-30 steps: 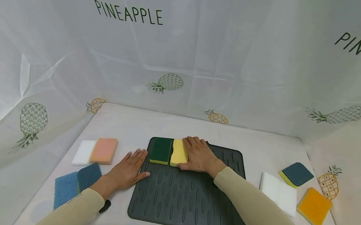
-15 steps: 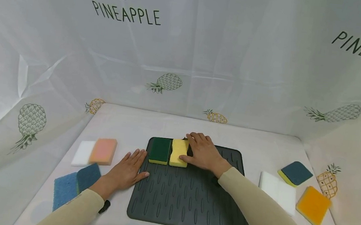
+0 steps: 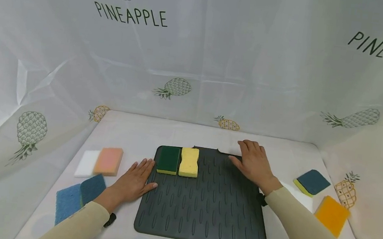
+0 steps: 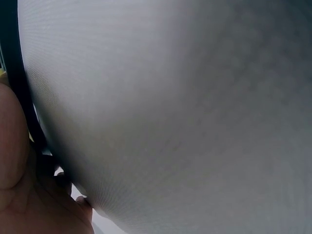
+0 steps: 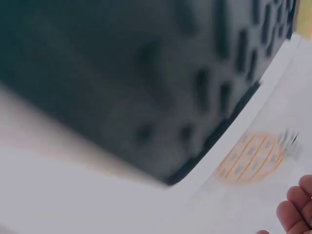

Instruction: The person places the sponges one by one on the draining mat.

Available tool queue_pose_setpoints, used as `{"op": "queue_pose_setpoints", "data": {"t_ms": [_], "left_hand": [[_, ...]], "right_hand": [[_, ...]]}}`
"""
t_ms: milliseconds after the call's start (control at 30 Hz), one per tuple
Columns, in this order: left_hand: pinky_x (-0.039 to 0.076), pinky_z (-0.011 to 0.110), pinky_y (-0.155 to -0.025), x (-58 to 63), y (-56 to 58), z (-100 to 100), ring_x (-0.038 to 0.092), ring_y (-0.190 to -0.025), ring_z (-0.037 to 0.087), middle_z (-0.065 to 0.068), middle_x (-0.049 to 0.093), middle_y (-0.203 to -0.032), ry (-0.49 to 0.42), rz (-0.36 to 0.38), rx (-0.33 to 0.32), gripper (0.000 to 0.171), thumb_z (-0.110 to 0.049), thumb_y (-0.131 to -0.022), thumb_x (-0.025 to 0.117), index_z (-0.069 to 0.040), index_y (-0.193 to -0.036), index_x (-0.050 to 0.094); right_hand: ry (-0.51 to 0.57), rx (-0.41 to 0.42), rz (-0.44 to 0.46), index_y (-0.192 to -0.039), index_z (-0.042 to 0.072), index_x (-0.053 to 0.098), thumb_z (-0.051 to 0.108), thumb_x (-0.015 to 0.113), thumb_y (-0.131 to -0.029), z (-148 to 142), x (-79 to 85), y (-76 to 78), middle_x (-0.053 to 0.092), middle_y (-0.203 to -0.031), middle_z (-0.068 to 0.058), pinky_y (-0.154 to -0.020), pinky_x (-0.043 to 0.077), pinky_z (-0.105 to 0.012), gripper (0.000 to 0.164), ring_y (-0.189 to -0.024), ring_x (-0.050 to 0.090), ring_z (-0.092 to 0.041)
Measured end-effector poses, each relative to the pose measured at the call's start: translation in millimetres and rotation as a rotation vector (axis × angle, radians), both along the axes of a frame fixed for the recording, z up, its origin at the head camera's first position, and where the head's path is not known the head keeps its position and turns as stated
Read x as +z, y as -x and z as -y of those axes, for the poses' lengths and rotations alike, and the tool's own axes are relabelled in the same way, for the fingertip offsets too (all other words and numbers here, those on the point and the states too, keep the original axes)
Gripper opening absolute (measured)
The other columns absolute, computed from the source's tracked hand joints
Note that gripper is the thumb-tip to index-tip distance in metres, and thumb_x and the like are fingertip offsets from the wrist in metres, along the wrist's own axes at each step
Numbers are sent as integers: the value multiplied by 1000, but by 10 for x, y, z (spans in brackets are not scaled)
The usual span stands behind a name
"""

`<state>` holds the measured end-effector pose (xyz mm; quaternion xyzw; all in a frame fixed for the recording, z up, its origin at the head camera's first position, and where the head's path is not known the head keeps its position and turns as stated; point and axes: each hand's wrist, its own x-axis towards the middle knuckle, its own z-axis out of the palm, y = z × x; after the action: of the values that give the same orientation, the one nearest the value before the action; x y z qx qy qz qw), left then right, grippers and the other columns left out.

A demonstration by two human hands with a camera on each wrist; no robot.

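On the dark grey ridged mat [image 3: 202,215] two sponges lie side by side at the back left. One is a green-topped scouring sponge [image 3: 168,159]; to its right is a yellow sponge with pinched-in sides [image 3: 189,162]. My left hand [image 3: 133,182] rests flat at the mat's left edge, fingers straight and thumb over the border. My right hand [image 3: 254,164] hovers near the mat's back right corner, fingers relaxed, holding nothing. In the right wrist view, a few fingertips [image 5: 295,204] show at the lower right beside the mat.
Left of the mat lie a peach sponge [image 3: 109,160], a white sponge [image 3: 86,163], a dark blue pad [image 3: 93,188] and a lighter blue pad [image 3: 67,202]. On the right are a dark blue and yellow sponge [image 3: 312,182], an orange sponge [image 3: 332,215] and a partly covered white pad [image 3: 304,201].
My right hand has let go of the yellow sponge and moved right, toward the mat's back right corner. The yellow sponge stays beside the green one. My left hand has not moved.
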<state>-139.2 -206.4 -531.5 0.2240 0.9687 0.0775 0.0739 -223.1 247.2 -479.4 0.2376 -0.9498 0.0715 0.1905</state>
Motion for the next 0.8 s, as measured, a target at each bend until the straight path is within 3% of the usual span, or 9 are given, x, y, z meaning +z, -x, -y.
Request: {"op": "queue_pose_setpoints", "data": {"t_ms": [233,533,800], "left_hand": [[22,62,-129,17,-8,-14,21,-161,42,22,24,-173,2,4,1,85,-54,-109,49,4,-166,23],[20,62,-130,43,-13,-28,20,-162,42,22,24,-173,-7,17,6,85,-54,-110,49,4,-166,23],[21,62,-129,5,0,-26,21,-162,42,22,25,-173,-6,4,6,85,-54,-109,49,4,-166,24]], "right_hand": [[11,-107,-69,-132,-9,61,36,83,-90,-628,-18,-109,62,-129,-29,-89,49,-66,65,-117,58,-50],[-11,-199,-114,-127,-11,60,29,86,-85,-1421,-13,-381,63,-121,-32,-85,48,-70,64,-111,59,-54],[-50,-363,102,-134,-15,51,28,83,-92,-1950,-11,-609,54,-130,-39,-92,41,-78,68,-117,49,-60]]}}
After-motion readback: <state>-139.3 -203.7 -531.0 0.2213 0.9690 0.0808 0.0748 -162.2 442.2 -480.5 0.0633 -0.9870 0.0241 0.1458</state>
